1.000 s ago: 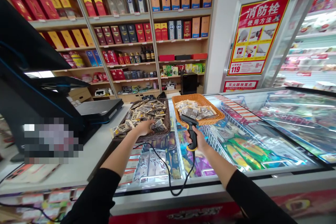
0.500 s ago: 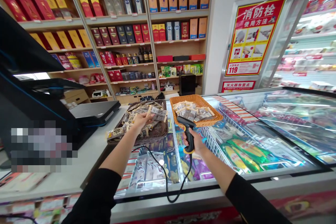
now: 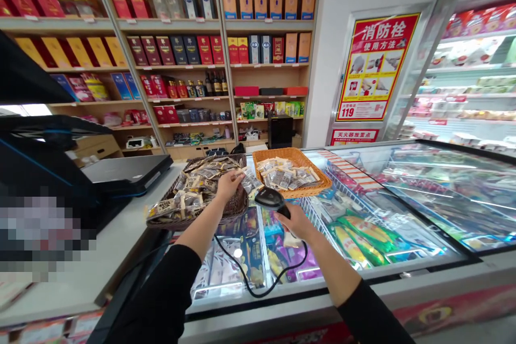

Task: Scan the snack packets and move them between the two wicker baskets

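My left hand [image 3: 229, 187] is closed on the edge of a small clear snack packet [image 3: 250, 180], held up over the right rim of a dark brown wicker basket [image 3: 237, 205]. More packets [image 3: 197, 183] with dark contents lie heaped in that basket. My right hand [image 3: 297, 220] grips a black barcode scanner [image 3: 271, 199], whose head points left toward the packet, a little apart from it. The scanner's black cord [image 3: 258, 294] loops down over the freezer glass. Just behind the scanner, an orange wicker basket [image 3: 322, 185] holds similar packets.
Under both baskets is a glass-topped chest freezer [image 3: 403, 269] with bagged goods inside. At left, a white counter [image 3: 121, 247] carries a flat grey scale-like device [image 3: 129, 169] and a dark screen stand [image 3: 36, 172]. Shelves of boxed bottles [image 3: 193, 67] line the back wall.
My left hand has shifted right with the packet, from above the dark basket to its right edge. My right hand has turned the scanner, and its head now points left toward the packet.
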Tool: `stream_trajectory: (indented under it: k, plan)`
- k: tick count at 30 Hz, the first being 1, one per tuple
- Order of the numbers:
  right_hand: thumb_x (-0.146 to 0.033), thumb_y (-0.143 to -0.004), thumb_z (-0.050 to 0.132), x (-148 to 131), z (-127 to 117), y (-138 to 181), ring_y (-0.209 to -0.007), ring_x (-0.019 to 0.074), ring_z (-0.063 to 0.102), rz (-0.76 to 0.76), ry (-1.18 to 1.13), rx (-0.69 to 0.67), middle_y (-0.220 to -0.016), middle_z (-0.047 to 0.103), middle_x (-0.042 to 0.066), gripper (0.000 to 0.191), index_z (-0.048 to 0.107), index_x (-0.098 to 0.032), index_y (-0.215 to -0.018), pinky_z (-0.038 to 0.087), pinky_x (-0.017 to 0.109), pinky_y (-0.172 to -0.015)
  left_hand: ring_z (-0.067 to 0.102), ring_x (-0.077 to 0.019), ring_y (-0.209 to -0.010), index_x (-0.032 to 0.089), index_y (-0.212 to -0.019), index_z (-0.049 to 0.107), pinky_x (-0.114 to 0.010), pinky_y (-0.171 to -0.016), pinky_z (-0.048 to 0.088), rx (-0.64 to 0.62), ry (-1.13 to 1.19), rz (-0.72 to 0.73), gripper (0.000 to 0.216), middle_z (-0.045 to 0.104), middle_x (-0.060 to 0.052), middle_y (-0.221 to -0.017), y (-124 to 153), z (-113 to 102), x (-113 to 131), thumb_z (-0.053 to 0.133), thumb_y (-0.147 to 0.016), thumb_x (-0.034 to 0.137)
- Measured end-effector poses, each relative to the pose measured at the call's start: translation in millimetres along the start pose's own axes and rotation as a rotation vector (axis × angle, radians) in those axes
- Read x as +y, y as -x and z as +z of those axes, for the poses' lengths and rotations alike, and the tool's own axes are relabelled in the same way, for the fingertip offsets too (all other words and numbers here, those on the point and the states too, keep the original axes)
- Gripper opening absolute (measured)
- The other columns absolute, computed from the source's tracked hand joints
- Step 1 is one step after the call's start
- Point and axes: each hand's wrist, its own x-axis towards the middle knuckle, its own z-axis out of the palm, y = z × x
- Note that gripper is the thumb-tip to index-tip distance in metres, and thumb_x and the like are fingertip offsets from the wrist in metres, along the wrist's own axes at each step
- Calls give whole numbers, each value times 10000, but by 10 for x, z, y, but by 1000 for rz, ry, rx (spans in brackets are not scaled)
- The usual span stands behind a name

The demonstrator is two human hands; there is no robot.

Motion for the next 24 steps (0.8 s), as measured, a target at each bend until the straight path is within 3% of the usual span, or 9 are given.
stream_trajectory:
  k: [7,16,20,24]
  plan:
    - [-287,-751,617,-32,37,26,-329,119,445,-20,56,101,-393,501,-54,112,567,-198,-706,337,243,-415,571,-147,-507,130,-930,644,-236,-548,419,13,43,35,403,602,6,-535,42,2,26,539,-750,475]
    - [-320,-765,612,-20,54,26,-329,122,459,-27,48,111,-399,508,-41,147,566,-198,-699,338,235,-390,574,-145,-516,147,-897,644,-237,-560,427,2,21,33,358,599,10,-535,70,-5,46,548,-754,461]
    - [-394,-766,611,41,11,-4,-316,109,438,31,-173,109,-422,510,-37,226,547,-185,-708,335,230,-352,594,-152,-573,147,-927,643,-244,-579,443,-9,77,45,383,644,-9,-619,81,-12,40,543,-753,474]
    - [-480,-744,604,130,-281,-40,-335,96,440,122,-566,150,-538,547,-31,329,555,-177,-863,311,217,-331,614,-159,-630,138,-1003,634,-245,-576,460,-63,191,37,411,685,-37,-734,-16,78,209,534,-763,457]
